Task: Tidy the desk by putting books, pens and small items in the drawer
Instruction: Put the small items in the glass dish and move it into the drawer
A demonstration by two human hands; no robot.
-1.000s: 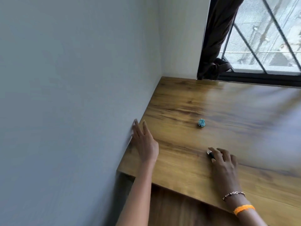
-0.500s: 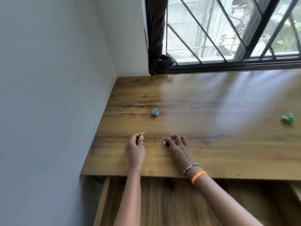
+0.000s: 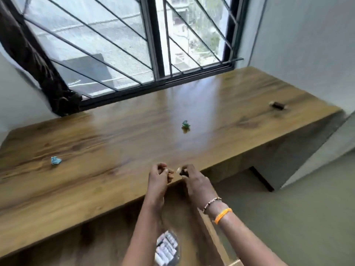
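Observation:
My right hand (image 3: 194, 179) grips a small dark item (image 3: 181, 171) over the front edge of the wooden desk (image 3: 115, 150). Close to its left, my left hand (image 3: 159, 174) has its fingers curled; whether it holds anything I cannot tell. A crumpled blue scrap (image 3: 55, 160) lies on the desk at the left. A crumpled green scrap (image 3: 185, 125) lies near the middle. A small dark object (image 3: 278, 105) rests at the far right. The open drawer (image 3: 107, 240) below the desk holds a pack of white pieces (image 3: 166, 248).
A barred window (image 3: 134, 45) runs along the desk's back edge, with a dark curtain (image 3: 38, 60) bunched at its left. A grey wall (image 3: 311, 45) bounds the desk on the right. Bare floor (image 3: 288, 217) lies to the right of the drawer.
The view has swung right, away from the left wall. Both hands have lifted off the desk surface and come together at its front edge, my right hand keeping the dark item.

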